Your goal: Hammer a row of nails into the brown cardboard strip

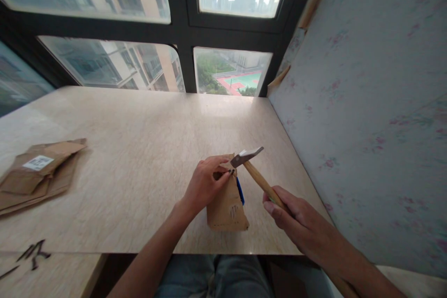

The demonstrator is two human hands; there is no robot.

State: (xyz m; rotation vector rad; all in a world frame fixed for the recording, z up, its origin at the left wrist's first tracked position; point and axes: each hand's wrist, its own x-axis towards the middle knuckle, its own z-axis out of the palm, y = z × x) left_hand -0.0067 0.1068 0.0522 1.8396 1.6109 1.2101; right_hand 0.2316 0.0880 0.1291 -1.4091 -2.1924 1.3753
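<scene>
My right hand (288, 209) is wrapped round the wooden handle of a hammer (260, 178), whose metal head is raised just above the right edge of a small brown cardboard box (226, 207). My left hand (211, 179) rests on the far part of the box, thumb and fingertips pinched round a small dark nail (231, 172) at the box's right edge. Most of the nail is hidden by the fingers. Along the box's right side shows a strip of something blue (240, 191). The hammer head and the left fingertips are very close; contact cannot be made out.
Several dark nails (35, 251) lie at the lower left. Folded brown paper packaging (38, 172) with a white label rests on the left of the pale stone-look counter (139, 149). A papered wall (366, 102) borders the right side, and dark-framed windows (185, 32) stand behind.
</scene>
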